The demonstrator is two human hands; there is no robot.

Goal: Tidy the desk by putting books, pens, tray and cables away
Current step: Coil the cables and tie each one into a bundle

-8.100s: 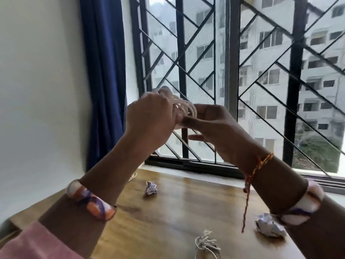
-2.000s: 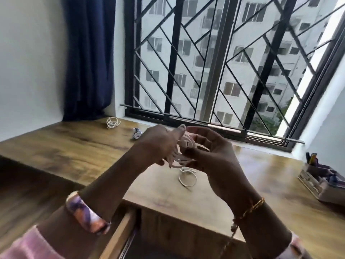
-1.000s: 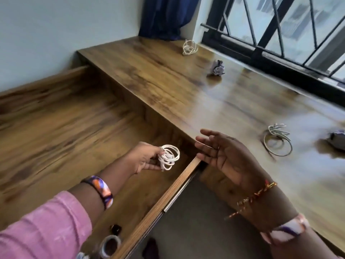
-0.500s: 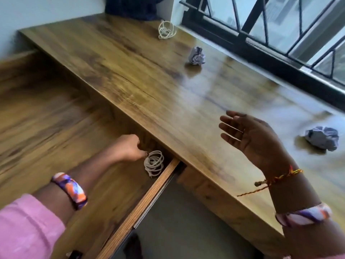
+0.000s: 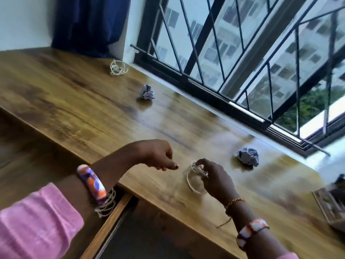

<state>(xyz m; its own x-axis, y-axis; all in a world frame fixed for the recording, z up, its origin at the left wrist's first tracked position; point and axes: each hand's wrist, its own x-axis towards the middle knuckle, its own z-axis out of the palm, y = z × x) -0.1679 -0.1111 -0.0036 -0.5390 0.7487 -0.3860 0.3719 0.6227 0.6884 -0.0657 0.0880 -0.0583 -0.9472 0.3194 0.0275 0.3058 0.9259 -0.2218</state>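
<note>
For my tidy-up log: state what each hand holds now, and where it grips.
The right hand pinches the coiled white cable on the wooden desk at its bunched top. The left hand is curled, holding nothing.

I count three white cable coils (image 5: 195, 176) (image 5: 117, 67) (image 5: 107, 203) — two crumpled paper balls (image 5: 147, 92) (image 5: 248, 156) — one tray (image 5: 330, 204), two hands (image 5: 158, 156) (image 5: 216, 176).

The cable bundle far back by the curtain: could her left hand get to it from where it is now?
Probably yes, with a long stretch: between the left hand and that cable bundle lies only bare desk.
</note>
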